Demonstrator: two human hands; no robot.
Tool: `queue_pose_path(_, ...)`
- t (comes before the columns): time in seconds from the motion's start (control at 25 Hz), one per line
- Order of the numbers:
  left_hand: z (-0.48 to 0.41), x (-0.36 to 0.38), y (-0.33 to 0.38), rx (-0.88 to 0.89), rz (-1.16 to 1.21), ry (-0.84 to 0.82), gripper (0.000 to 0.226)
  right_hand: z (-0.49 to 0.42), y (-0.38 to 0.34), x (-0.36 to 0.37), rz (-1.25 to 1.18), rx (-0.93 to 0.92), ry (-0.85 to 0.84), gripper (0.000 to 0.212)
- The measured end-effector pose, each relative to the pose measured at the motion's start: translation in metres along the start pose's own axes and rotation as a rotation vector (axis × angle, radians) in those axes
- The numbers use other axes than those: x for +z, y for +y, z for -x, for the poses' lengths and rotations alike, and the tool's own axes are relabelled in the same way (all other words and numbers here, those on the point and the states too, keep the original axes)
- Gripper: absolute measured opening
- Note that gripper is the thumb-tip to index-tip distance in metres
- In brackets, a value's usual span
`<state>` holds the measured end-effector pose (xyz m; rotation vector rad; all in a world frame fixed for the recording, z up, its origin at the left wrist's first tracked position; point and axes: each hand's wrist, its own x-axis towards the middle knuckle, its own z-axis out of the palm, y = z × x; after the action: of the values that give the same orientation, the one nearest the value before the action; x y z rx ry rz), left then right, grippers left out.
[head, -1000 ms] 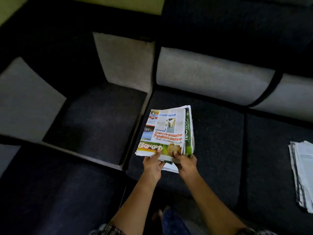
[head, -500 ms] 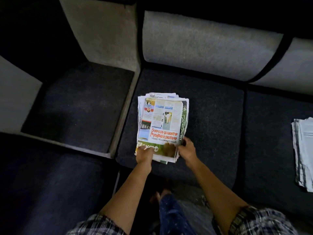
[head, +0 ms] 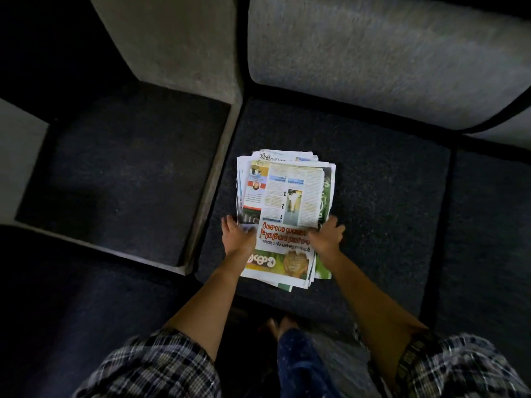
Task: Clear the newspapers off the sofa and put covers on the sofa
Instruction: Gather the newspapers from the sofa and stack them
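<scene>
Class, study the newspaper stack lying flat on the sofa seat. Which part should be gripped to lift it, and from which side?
Grip the newspaper stack by its two long edges, one hand from each side, fingers slid underneath. It lies flat with loose, unevenly fanned sheets, so clamping both sides keeps them together.

Between the hands: the newspaper stack (head: 287, 202) fills the gap, with the left hand (head: 238, 236) and right hand (head: 327, 235) at its side edges.
Right of the right hand: bare seat cushion (head: 388, 202), open.
Ahead of the hands: past the stack, a strip of bare seat, then the grey back cushion (head: 373, 53) blocks.
Left of the left hand: a grey divider (head: 221, 168) just beside, with the bare corner seat (head: 129, 168) beyond it.
</scene>
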<state>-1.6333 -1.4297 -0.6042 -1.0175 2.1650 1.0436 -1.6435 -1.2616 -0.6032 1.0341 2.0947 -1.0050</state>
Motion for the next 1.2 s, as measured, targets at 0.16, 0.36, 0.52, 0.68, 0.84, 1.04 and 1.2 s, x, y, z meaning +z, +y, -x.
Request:
queue_pose_path(0.16,-0.013,0.003,-0.002,0.002,-0.169,0.02,0.065,0.005,-0.002,0.022,0.035,-0.015,0.115,0.059)
queue_pose_path(0.36,-0.031,-0.001,-0.011,-0.089,0.047,-0.043,0.055,0.004,-0.001,0.023,-0.101,-0.024,0.131,0.059)
queue_pose_path(0.52,-0.024,-0.006,-0.014,-0.144,0.336,-0.171,0.038,-0.003,0.007,0.003,-0.273,0.029,-0.051,0.037)
queue_pose_path(0.68,-0.005,-0.007,-0.019,-0.043,0.364,-0.218,0.032,0.009,0.018,-0.002,-0.316,-0.012,-0.088,0.03)
queue_pose_path(0.84,0.012,-0.014,-0.021,0.015,0.38,-0.172,0.028,0.033,0.023,-0.007,-0.402,-0.067,-0.01,0.029)
queue_pose_path(1.04,0.055,-0.025,-0.007,0.126,0.393,-0.191,0.027,0.071,0.035,-0.031,-0.556,-0.097,0.045,0.027)
queue_pose_path(1.2,0.095,-0.027,0.011,0.217,0.367,-0.229,0.026,0.102,0.049,-0.061,-0.653,-0.104,0.1,0.027)
